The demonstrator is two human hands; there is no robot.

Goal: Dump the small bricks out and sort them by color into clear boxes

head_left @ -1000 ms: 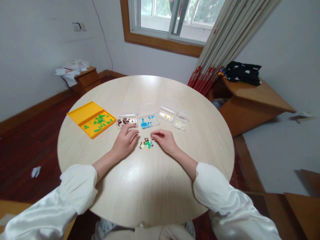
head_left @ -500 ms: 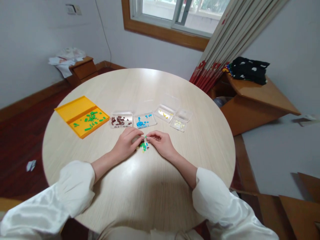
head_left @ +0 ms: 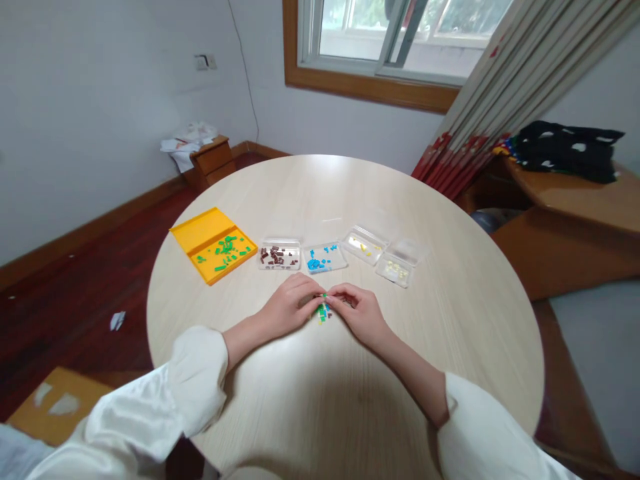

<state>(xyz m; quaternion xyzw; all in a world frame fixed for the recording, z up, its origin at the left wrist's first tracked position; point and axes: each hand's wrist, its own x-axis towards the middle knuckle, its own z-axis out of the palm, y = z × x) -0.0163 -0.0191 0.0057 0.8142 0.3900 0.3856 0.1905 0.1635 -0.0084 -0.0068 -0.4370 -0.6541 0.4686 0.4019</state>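
My left hand point(head_left: 293, 303) curls at the left side of a small cluster of coloured building bricks point(head_left: 323, 313), its thumb and fingers closed on it. Opposite, my right hand point(head_left: 361, 312) pinches at the cluster's top edge, where a tiny green brick point(head_left: 325, 295) shows between the two sets of fingertips. Green, blue, yellow and dark brown bits make up the cluster, which lies low over the round table point(head_left: 310, 413). Part of it is hidden behind my fingers.
Beyond my hands stand a yellow case point(head_left: 203, 230) with green bricks, a clear box point(head_left: 280, 241) of brown bricks and a clear tray point(head_left: 345, 265) of blue ones. Farther right are two clear boxes, one with yellow bricks point(head_left: 369, 253), one with pale bricks point(head_left: 397, 269).
The view has swung left, so everything sits farther right in the picture. My right hand has come closer to my left, its fingertips now meeting at the cluster's top.
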